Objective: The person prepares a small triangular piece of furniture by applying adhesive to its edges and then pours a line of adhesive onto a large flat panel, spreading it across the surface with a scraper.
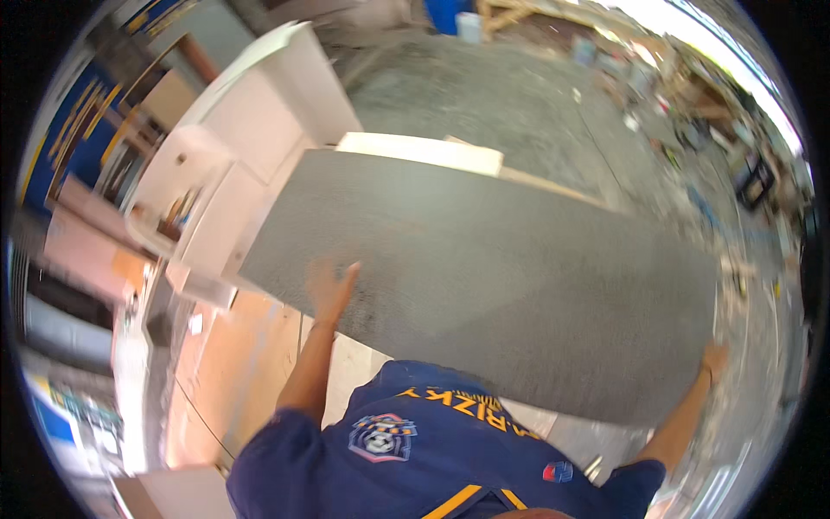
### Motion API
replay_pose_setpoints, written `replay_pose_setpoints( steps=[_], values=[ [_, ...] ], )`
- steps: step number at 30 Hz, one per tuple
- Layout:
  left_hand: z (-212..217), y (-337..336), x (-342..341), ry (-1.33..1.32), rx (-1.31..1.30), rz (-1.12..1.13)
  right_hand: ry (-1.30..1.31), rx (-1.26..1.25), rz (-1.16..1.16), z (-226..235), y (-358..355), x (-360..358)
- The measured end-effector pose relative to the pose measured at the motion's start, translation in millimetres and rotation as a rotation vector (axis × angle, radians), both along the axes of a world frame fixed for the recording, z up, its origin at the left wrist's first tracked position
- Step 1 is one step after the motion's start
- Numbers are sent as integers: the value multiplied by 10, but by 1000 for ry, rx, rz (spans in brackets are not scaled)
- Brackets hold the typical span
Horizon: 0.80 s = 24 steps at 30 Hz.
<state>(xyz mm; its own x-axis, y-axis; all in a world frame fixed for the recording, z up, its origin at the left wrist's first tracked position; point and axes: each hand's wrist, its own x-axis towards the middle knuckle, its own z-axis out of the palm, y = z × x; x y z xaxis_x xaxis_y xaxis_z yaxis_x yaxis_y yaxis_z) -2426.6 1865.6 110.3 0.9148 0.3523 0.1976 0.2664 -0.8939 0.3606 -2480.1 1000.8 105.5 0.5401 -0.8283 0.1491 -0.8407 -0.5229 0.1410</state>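
A large dark grey rectangular board (519,285) lies flat in front of me, its long side close to my body. My left hand (333,290) is over the board's near left part, thumb held apart and fingers spread but smeared by motion. Whether its palm touches the surface I cannot tell. At the board's right end my right hand (714,356) is closed around the edge near the near right corner. Part of its fingers is hidden.
A pale cabinet-like piece (251,130) with compartments stands at the left, against the board's left end. A light wooden panel (424,153) shows past the far edge. Scraps and tools litter the concrete floor (484,95) at right. A blue bin (443,16) stands far back.
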Motion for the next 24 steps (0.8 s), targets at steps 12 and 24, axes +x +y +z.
replay_pose_setpoints(
  steps=[12,24],
  values=[
    [-339,-1091,-150,272,259,-677,-236,534,1335,-209,4974,274],
    [-234,-1275,-98,262,270,-700,143,269,28,74,2084,-1078]
  ],
)
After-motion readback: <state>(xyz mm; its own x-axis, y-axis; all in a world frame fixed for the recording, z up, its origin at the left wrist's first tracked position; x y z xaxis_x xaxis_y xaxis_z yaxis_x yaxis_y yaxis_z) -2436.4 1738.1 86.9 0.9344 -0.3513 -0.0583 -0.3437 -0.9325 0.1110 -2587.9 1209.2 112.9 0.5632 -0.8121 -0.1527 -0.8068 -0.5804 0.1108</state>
